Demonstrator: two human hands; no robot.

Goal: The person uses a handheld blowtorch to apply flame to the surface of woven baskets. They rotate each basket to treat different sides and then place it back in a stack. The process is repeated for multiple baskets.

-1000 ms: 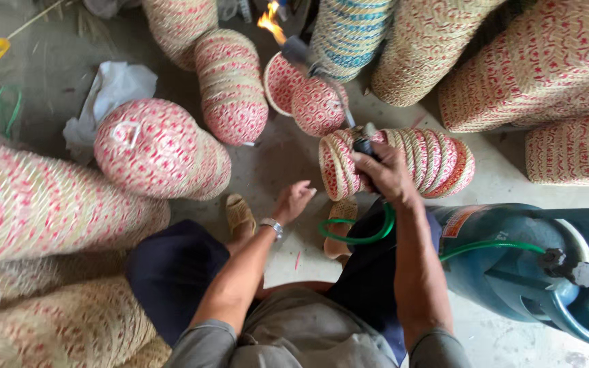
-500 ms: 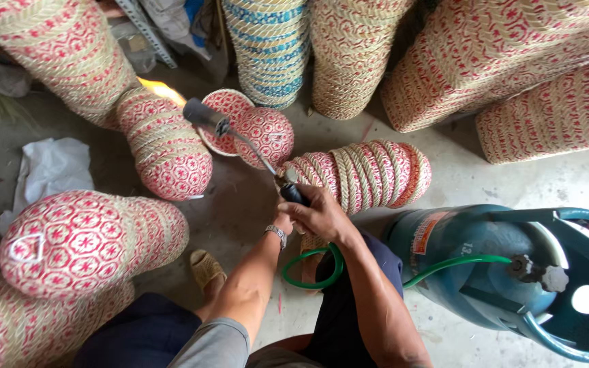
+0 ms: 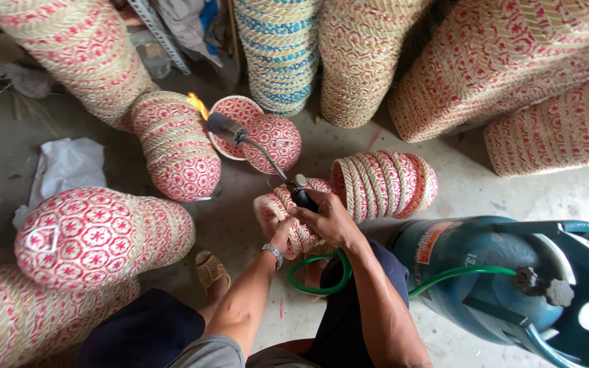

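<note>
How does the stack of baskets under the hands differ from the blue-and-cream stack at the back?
The stack under the hands is red-and-cream, short and lying on its side; the blue-and-cream stack stands taller and upright. The left hand touches the first; nobody touches the second. Both are woven.

The thin metal gas torch (image 3: 253, 146) slants up toward the upper left with a small flame, above a red-and-straw woven basket (image 3: 288, 221) mid-frame.
</note>
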